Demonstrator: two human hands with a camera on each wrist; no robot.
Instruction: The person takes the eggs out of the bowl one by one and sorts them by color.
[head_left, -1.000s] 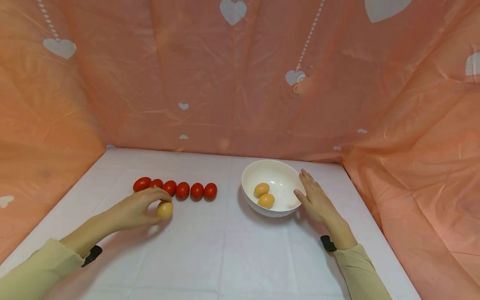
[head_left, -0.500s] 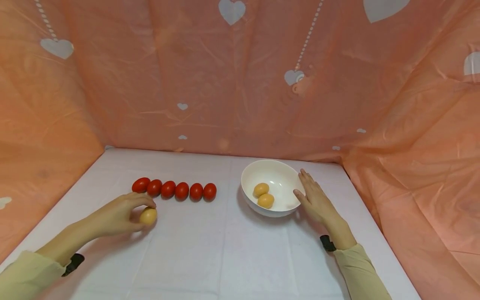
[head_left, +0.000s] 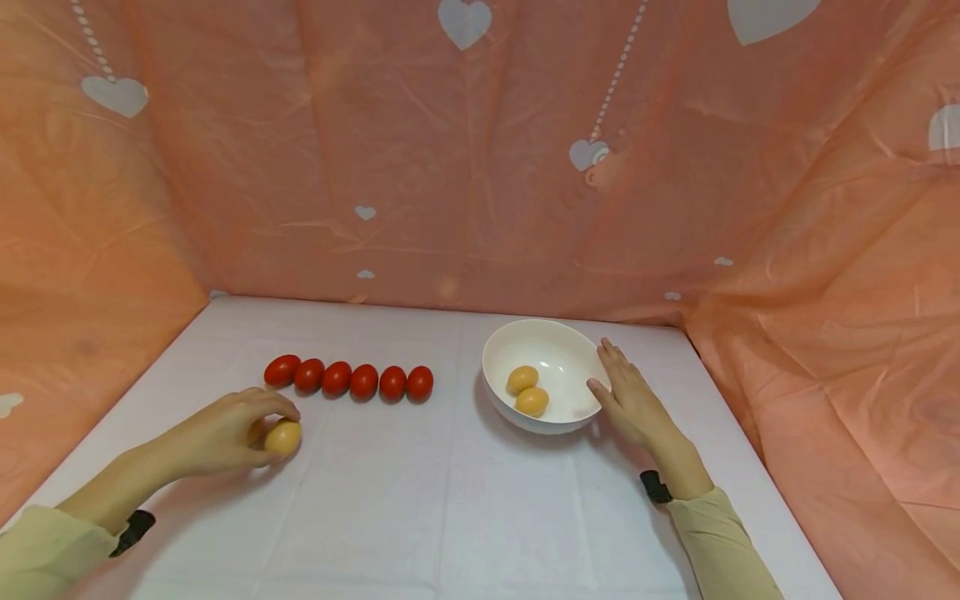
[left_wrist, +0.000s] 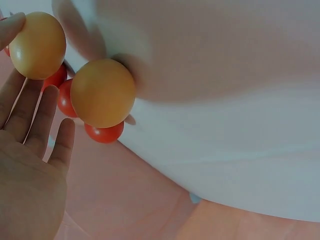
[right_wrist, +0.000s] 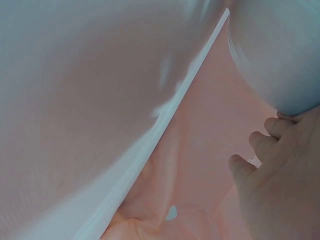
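My left hand [head_left: 221, 433] pinches a yellow cherry tomato [head_left: 283, 437] between thumb and fingertips, low over the table at the left. In the left wrist view a second yellow cherry tomato [left_wrist: 102, 92] sits close beside the pinched one; in the head view the hand mostly hides it. Beyond this hand, several red cherry tomatoes [head_left: 363, 382] lie in a row. On the right stands a white bowl [head_left: 573, 350], with two yellow cherry tomatoes [head_left: 532, 402] in its bottom. My right hand [head_left: 633, 400] rests against the bowl's right side, its fingers straight along the rim.
A white cloth [head_left: 390, 517] covers the table. Orange sheeting with pale hearts [head_left: 465, 208] rises as walls at the back and both sides. Each wrist wears a black strap [head_left: 656, 487].
My left hand has carried the yellow cherry tomato left and a little toward me, away from the red row, slowing at the end. The right hand and the bowl stay put.
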